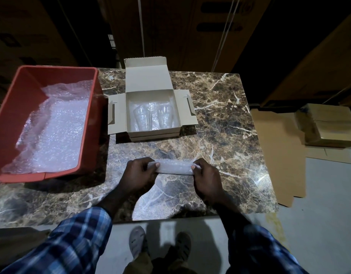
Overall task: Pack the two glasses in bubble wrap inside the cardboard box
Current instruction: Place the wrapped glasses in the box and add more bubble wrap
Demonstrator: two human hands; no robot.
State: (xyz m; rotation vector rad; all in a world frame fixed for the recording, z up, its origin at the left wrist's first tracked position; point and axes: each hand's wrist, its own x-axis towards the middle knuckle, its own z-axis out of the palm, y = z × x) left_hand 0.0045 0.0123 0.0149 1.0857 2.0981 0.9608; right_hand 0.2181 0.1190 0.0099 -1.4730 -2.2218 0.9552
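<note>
dim room, overhead light; glare on marble table, wide-angle edge distortion, blurred sleeves.

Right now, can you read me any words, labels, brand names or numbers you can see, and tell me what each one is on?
No readable text in this view.
cardboard box: plain, no print visible.
red bin: no label visible.
stacked cartons behind the table: dark markings, too dim and blurred to read.
flat cardboard and the boxes on the right: no print I can make out.
</note>
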